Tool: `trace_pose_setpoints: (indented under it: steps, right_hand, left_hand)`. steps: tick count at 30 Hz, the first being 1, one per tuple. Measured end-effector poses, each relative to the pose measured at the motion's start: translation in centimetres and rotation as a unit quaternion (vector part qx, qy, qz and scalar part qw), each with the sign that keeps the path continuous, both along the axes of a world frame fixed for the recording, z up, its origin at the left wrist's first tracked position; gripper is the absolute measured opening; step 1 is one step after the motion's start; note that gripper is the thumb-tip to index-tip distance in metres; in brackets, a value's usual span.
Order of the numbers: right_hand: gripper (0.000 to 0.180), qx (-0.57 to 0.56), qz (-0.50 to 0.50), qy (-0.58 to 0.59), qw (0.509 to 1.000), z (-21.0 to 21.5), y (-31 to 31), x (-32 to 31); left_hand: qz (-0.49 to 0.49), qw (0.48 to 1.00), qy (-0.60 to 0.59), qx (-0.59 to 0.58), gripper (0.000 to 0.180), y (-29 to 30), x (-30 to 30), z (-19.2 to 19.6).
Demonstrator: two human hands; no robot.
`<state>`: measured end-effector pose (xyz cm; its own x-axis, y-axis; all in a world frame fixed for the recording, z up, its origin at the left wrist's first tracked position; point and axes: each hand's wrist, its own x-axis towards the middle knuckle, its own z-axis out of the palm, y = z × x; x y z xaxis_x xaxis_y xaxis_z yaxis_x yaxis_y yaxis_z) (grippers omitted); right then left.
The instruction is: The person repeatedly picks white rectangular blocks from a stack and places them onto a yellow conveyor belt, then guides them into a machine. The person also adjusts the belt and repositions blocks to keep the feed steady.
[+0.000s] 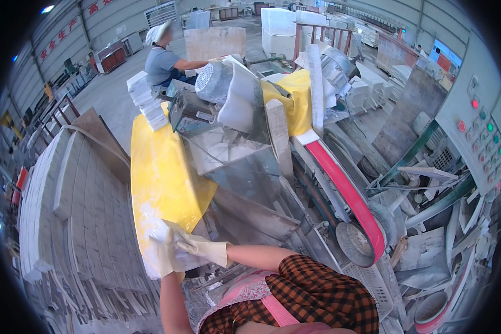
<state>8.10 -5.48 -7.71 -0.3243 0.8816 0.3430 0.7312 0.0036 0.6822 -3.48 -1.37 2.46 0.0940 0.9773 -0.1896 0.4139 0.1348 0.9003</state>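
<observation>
Both my hands wear pale cream rubber gloves and meet at the near end of a yellow sheet [164, 183] draped over a bench. My left hand [162, 257] is closed against the side of a small white stone piece [162, 229], partly smeared by motion. My right hand [197, 245] reaches across from the right, its fingers closed about the same piece. The gloves hide much of it, and I cannot tell whether it is one piece or several. White dust and wet smears mark the sheet around the gloves.
Long grey-white stone strips [83, 206] are stacked at left. Ahead stands a machine with a motor [214, 80]; a red belt [345, 192] runs round a pulley on the right. A control panel [479, 125] and broken slabs [426, 250] lie beyond. A co-worker [164, 61] sits at the far side.
</observation>
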Motion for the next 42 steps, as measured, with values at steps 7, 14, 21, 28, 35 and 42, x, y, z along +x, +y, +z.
trace_pose_setpoints:
  steps: [7,14,21,28,35,42]
  right_hand:
    - [0.087,-0.22,0.103,0.802,0.546,1.9,-5.2,1.3]
    - [0.077,-0.182,0.119,0.796,0.565,-0.1,-4.6,0.5]
    - [0.09,-0.142,0.21,0.836,0.487,-4.9,-1.6,-1.4]
    - [0.094,-0.236,0.132,0.857,0.439,0.5,-5.1,0.6]
    - [0.069,-0.26,0.119,0.78,0.556,4.5,-6.6,-2.1]
    - [0.039,-0.11,0.016,0.892,0.438,5.6,-6.1,0.4]
  left_hand:
    - [-0.093,0.966,0.237,-0.051,0.071,1.0,0.1,5.0]
    - [-0.066,0.945,0.321,0.017,0.075,1.6,1.7,1.7]
    - [0.009,0.964,0.266,0.001,0.077,2.1,3.1,-1.7]
    - [0.044,0.943,0.326,0.048,0.081,-0.5,2.8,1.5]
    - [-0.225,0.855,0.452,0.122,0.088,2.3,-1.0,3.3]
    - [-0.398,0.755,0.466,0.235,0.085,3.2,-5.2,3.4]
